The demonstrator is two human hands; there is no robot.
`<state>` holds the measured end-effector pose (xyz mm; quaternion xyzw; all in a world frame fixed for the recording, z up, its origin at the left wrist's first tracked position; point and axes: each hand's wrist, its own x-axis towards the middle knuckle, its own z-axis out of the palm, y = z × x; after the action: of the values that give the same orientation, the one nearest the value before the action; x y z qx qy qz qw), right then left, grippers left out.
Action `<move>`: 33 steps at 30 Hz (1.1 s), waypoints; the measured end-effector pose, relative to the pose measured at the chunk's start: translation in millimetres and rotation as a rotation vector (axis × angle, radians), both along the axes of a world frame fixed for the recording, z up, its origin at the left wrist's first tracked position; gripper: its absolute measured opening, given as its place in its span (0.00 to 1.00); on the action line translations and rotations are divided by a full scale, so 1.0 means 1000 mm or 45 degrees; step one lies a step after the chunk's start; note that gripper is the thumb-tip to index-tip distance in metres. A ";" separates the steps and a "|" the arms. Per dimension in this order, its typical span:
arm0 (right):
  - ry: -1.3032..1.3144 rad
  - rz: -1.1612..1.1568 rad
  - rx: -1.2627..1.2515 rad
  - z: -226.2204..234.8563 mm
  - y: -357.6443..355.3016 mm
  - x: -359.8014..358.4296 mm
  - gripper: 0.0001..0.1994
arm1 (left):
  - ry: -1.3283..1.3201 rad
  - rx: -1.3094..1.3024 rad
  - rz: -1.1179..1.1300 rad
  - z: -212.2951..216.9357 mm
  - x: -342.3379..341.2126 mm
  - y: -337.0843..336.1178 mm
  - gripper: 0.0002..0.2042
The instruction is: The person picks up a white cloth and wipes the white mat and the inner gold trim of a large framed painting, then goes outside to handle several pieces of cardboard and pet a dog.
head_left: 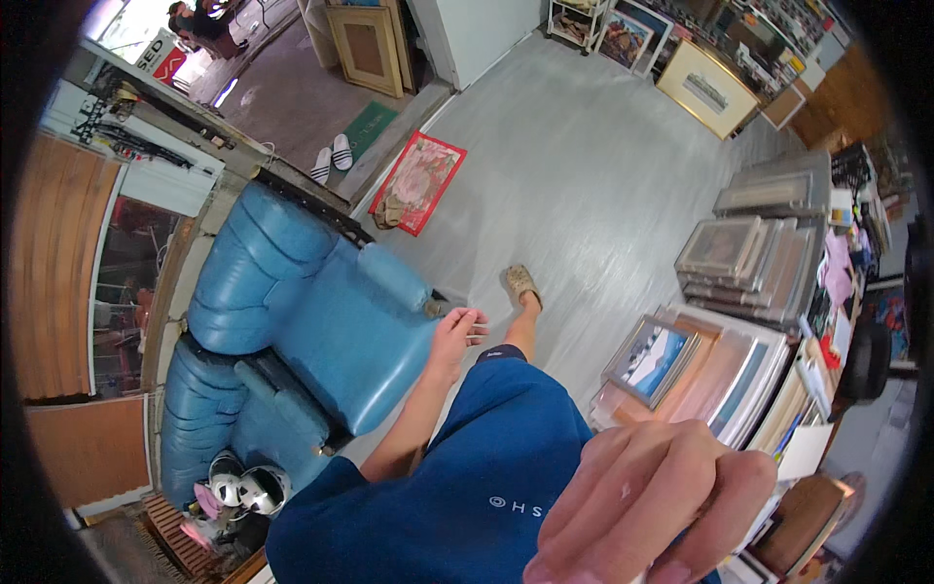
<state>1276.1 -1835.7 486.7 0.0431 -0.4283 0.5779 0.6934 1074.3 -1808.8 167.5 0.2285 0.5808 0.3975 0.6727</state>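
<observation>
My left hand (pixel 457 341) hangs beside a blue leather armchair (pixel 350 331), near its front edge. Its fingers are loosely bent and apart, with nothing in them. Large and close at the lower right, my right hand (pixel 662 506) is raised with its fingers curled in. Whatever those fingers may hold is hidden behind the knuckles. Below my blue shirt (pixel 457 496), one foot in a beige clog (pixel 522 285) stands on the grey floor.
Stacks of framed pictures (pixel 749 253) and a framed blue-and-white picture (pixel 652 360) line the right side. A gold-framed picture (pixel 707 88) leans at the back. By the doorway lie a red-bordered floral mat (pixel 420 180) and striped slides (pixel 341 153). White helmets (pixel 261 489) sit lower left.
</observation>
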 end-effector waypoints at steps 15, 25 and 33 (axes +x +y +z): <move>-3.054 -0.156 -1.087 -0.519 0.306 0.193 0.06 | 0.742 0.598 -0.326 0.044 -0.082 0.398 0.15; -3.413 0.499 -1.067 -0.578 0.566 0.104 0.08 | 0.243 -0.294 0.688 -0.053 -0.253 0.502 0.13; -2.497 -0.494 -0.205 -0.475 1.160 -0.236 0.08 | 0.536 0.132 0.509 0.005 -0.370 0.675 0.17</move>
<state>1040.2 -675.6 11.6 -0.5699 -0.7698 0.2622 0.1173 704.3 -1133.6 172.4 0.2209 0.7200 0.4952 0.4331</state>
